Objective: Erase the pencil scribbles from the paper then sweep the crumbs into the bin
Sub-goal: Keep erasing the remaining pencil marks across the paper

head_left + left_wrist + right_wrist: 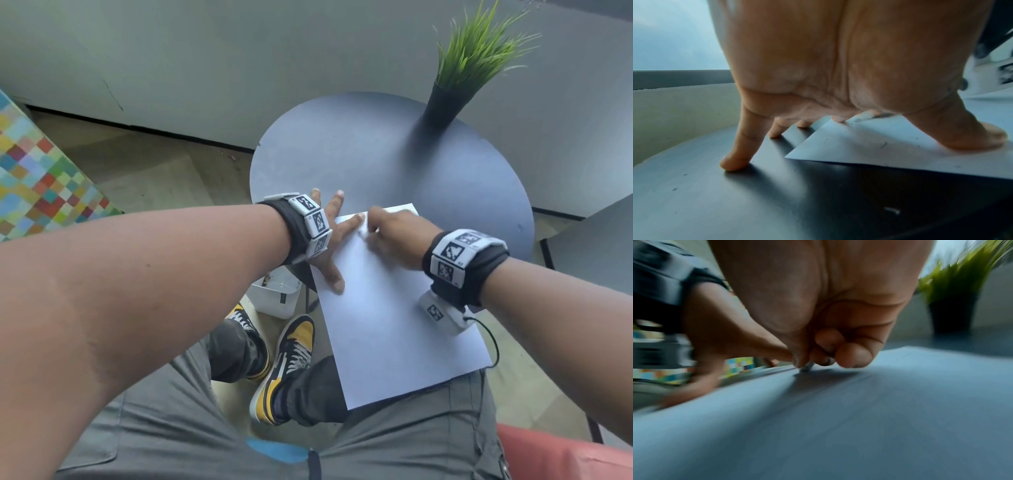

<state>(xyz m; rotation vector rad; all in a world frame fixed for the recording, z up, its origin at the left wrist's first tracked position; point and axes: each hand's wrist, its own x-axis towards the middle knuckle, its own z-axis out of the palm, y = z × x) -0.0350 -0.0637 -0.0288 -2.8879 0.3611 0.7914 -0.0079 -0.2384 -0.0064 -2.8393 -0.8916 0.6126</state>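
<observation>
A white sheet of paper lies on the round dark table, its near end hanging over the table edge above my lap. My left hand is spread flat, with thumb and forefinger pressing on the paper's left edge and the other fingertips on the table. My right hand is curled near the paper's far end and pinches a small eraser whose tip touches the sheet; it is blurred. Small dark crumbs lie on the paper.
A black pot with green grass stands at the table's far side. A white bin sits on the floor under the table's left edge, beside my feet. A colourful checked block is at the left.
</observation>
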